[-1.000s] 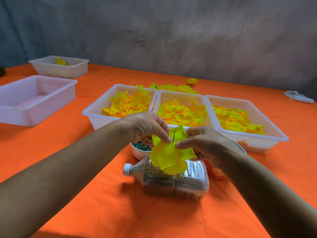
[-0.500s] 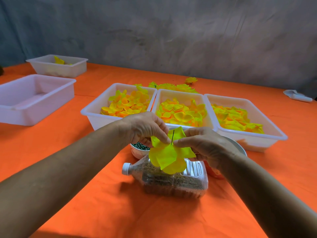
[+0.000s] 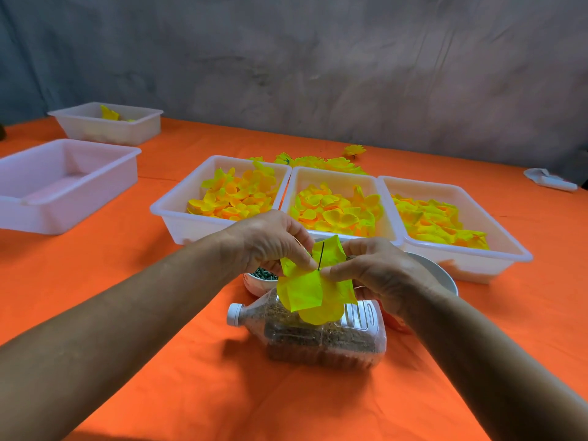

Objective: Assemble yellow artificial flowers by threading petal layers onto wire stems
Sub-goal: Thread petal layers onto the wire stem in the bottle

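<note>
A large yellow petal layer [image 3: 313, 294] hangs in the air above a plastic bottle [image 3: 321, 335] that lies on its side, filled with brown grains. A thin dark wire stem [image 3: 320, 256] pokes up through the layer's middle. My left hand [image 3: 270, 240] pinches the layer just left of the wire. My right hand [image 3: 378, 272] pinches it just right of the wire. Three white trays behind the hands hold loose yellow-orange petals: left [image 3: 178, 208], middle [image 3: 337, 176], right [image 3: 506, 246].
A small cup of green pieces [image 3: 262, 276] sits under my left hand, a grey bowl [image 3: 442, 275] behind my right wrist. Finished flowers [image 3: 321, 160] lie behind the trays. Two more white trays [image 3: 63, 183] [image 3: 105, 125] stand at the far left on the orange cloth.
Both hands keep hold of the petal layer with hardly any shift; the wire still sticks up through its middle.
</note>
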`<state>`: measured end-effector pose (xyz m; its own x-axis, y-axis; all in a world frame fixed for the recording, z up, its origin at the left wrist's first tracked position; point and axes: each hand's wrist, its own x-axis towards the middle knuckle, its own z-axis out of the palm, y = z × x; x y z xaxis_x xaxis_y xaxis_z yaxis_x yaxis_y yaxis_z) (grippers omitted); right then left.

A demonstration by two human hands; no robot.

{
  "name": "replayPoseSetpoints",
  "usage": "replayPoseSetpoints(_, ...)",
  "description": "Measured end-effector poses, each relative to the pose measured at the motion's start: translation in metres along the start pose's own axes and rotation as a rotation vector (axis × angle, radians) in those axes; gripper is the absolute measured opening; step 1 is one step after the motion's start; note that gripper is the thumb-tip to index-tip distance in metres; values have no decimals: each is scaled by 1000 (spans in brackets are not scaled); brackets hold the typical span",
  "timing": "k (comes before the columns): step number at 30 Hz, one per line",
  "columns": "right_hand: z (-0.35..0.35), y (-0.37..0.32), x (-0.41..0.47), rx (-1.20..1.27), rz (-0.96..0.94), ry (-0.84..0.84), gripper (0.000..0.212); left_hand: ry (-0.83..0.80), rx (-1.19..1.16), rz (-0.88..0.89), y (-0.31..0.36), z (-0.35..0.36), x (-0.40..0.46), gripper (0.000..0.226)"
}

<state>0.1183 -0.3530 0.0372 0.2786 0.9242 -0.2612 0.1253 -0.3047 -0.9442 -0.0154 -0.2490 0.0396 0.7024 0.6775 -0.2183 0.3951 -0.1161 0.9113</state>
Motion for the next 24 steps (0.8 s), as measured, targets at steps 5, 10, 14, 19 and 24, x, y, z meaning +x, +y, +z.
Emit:
replayPoseSetpoints(5, -1, 1, 1, -2, 10, 9, 22, 0, 7, -10, 2, -1, -2, 23)
replayPoseSetpoints(10, -1, 0, 1, -14, 7, 2, 19, 1, 65, -1, 5, 0, -3, 25)
replayPoseSetpoints(14, -1, -1, 1, -23, 0, -9, 18, -10, 86, 10, 4, 1, -3, 27)
replayPoseSetpoints(19, 1, -3, 3, -39, -11, 11, 22, 0, 107, 3, 4, 1, -2, 28)
replayPoseSetpoints(24, 2, -2, 3, -107, -15, 25, 21, 12, 144, 11, 2, 3, -1, 29)
